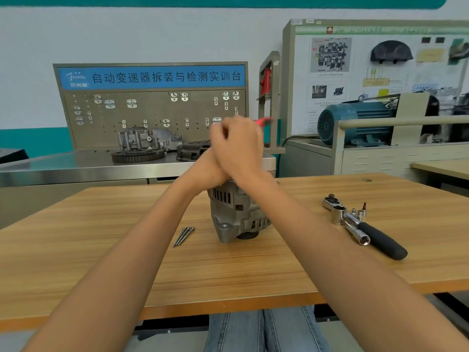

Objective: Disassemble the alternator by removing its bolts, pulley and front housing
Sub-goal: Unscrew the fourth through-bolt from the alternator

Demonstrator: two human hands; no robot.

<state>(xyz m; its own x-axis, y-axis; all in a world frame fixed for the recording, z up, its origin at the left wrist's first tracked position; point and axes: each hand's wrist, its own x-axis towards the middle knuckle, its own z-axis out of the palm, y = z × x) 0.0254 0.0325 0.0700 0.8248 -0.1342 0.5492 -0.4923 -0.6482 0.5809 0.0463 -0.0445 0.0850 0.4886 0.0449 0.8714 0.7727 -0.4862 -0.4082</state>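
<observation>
The grey alternator (237,214) stands on the wooden table (228,270), pulley end down, with its black pulley (247,235) just showing underneath. My left hand (206,170) rests on the alternator's top and is mostly hidden behind my right hand. My right hand (238,146) is raised above it, blurred, fingers closed around a red-handled tool (265,121) that sticks out to the right. The tool's working end is hidden. Several long bolts (183,236) lie together on the table just left of the alternator.
A ratchet wrench with a black handle (365,229), loose sockets (361,237) and small bits (360,210) lie to the right. Behind the table stands a steel bench (76,166) with gearbox parts (147,143) and a pegboard. A blue motor (355,123) sits at the right.
</observation>
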